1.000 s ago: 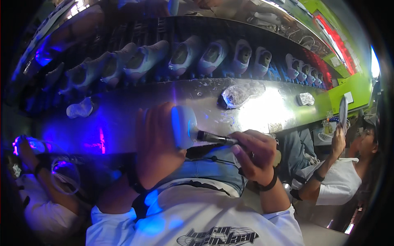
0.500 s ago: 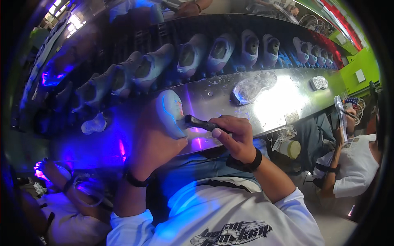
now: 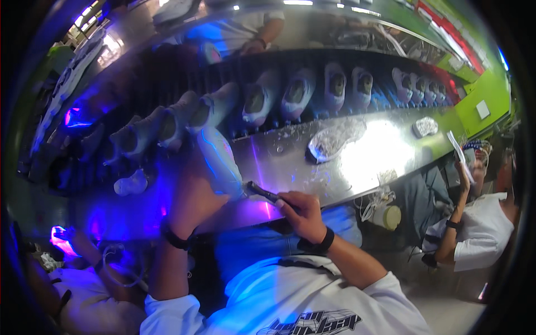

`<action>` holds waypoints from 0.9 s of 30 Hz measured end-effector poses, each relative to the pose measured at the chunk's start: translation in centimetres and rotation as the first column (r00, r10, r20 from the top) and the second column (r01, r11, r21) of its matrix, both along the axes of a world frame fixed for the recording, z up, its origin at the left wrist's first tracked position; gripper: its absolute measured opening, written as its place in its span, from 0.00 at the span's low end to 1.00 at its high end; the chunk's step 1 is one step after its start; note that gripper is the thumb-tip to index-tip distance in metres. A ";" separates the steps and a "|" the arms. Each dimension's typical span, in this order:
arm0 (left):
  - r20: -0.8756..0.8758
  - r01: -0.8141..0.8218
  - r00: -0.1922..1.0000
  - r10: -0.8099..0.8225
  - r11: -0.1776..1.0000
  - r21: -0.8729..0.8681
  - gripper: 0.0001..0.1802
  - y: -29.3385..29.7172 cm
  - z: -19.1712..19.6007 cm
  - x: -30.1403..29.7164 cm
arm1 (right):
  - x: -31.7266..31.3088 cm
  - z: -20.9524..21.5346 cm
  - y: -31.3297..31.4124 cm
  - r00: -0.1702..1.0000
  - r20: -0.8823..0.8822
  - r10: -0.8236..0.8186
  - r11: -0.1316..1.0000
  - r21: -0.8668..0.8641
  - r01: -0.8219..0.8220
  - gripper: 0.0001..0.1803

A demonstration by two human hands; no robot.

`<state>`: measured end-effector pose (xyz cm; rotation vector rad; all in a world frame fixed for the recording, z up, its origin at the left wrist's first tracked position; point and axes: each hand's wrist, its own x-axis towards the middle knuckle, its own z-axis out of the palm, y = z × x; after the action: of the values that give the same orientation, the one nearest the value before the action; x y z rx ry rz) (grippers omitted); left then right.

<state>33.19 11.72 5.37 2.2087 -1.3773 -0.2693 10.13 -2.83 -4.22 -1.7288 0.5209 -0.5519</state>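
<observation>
The left hand (image 3: 195,196) is closed on the pale shoe sole (image 3: 219,158), which extends beyond its thumb, its fingers mostly hidden. Right of the sole, the dark brush (image 3: 264,192) is pinched in the right hand (image 3: 303,213).

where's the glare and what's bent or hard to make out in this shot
Head view: white glare washes out part of the silver metal bench right of centre; head view: blue-purple light tints its left end; head view: the fisheye bows the row of pale shoes and darkens the corners; head view: the left hand looks dim below the curved pale sole.
</observation>
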 end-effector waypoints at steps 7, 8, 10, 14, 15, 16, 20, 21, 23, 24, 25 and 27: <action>-0.394 -0.138 0.919 0.009 0.944 -0.301 0.58 3.0 -4.7 1.7 | -2.2 3.4 -0.5 0.990 -0.136 0.039 0.990 0.142 -0.020 0.17; -0.506 -0.184 0.863 -0.003 0.930 -0.319 0.58 3.2 -4.8 0.9 | -2.8 4.3 -0.6 0.990 -0.138 0.039 0.988 0.154 -0.018 0.17; -0.707 -0.275 0.707 -0.034 0.907 -0.319 0.58 3.6 -4.3 -1.2 | -3.3 6.2 -1.0 0.995 -0.088 0.043 0.994 0.106 -0.033 0.17; -0.805 -0.273 0.586 -0.087 0.915 -0.297 0.58 4.3 -2.2 -5.5 | -3.4 9.7 -1.5 0.999 -0.051 0.015 0.999 -0.037 -0.017 0.14; -0.810 -0.249 0.578 -0.099 0.924 -0.291 0.58 4.4 -1.8 -6.2 | -3.3 10.1 -1.7 0.999 -0.047 0.019 0.996 -0.088 -0.023 0.14; -0.814 -0.225 0.570 -0.111 0.932 -0.285 0.57 4.5 -1.6 -6.9 | -3.3 10.4 -1.9 0.999 -0.043 0.023 0.990 -0.138 -0.029 0.13; -0.851 -0.219 0.498 -0.167 0.925 -0.309 0.57 4.3 -0.1 -8.8 | -3.9 11.5 -2.2 0.996 -0.082 0.033 0.984 -0.173 -0.047 0.12; -0.856 -0.228 0.495 -0.150 0.928 -0.294 0.57 4.2 0.4 -9.0 | -4.4 11.4 -2.5 0.995 -0.079 0.054 0.965 -0.251 -0.072 0.12; -0.862 -0.242 0.494 -0.113 0.934 -0.261 0.56 4.0 1.1 -9.2 | -5.0 11.7 -2.4 0.995 -0.074 0.073 0.963 -0.256 -0.089 0.12; -0.878 -0.256 0.467 -0.107 0.934 -0.250 0.56 4.0 1.4 -9.4 | -5.3 11.9 -2.4 0.994 -0.073 0.083 0.961 -0.258 -0.099 0.12; -0.892 -0.269 0.440 -0.102 0.933 -0.239 0.55 4.0 1.7 -9.5 | -5.5 12.1 -2.3 0.993 -0.067 0.092 0.963 -0.248 -0.106 0.11; -0.903 -0.278 0.424 -0.074 0.938 -0.207 0.55 4.1 2.1 -9.4 | -6.0 12.3 -2.3 0.992 -0.058 0.110 0.967 -0.226 -0.120 0.11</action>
<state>23.75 15.80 7.45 1.3994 -0.5696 -0.9565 4.14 -5.12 8.10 -1.9819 0.3965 -0.5061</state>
